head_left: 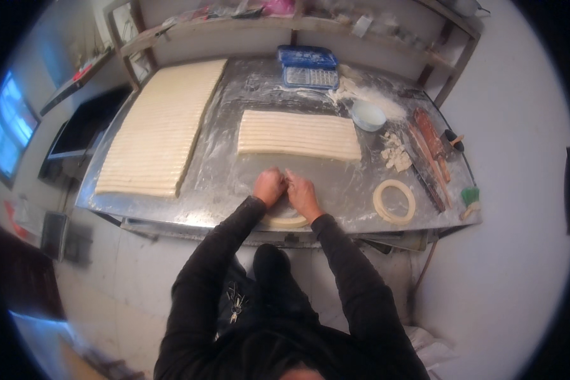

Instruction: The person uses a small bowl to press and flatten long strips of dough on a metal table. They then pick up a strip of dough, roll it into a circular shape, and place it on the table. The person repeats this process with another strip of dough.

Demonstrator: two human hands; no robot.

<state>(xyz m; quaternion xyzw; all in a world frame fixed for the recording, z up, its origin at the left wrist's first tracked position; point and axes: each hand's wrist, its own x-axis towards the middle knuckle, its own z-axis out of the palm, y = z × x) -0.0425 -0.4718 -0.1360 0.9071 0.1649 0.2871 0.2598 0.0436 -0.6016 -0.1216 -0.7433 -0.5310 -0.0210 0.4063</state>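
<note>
Close to the table's front edge, my left hand (270, 187) and my right hand (304, 197) meet with fingers closed. A ring-like rope of pale dough (284, 222) curves beneath them, and its far part between my fingers is mostly hidden. Both hands appear to pinch that rope where they come together. Just beyond them lies a short row of dough ropes (299, 135) set side by side. To the right, a finished-looking dough ring (376, 199) rests flat. A much longer batch of dough ropes (152, 130) covers the table's left side.
The metal table (218, 168) carries a white bowl (368, 116), spilled flour, dough scraps (396, 153), a rolling pin (431, 136), a thin stick (429, 161) and a green brush (470, 198) on the right. An open blue case (308, 66) sits behind. A cluttered shelf (234, 25) spans the back.
</note>
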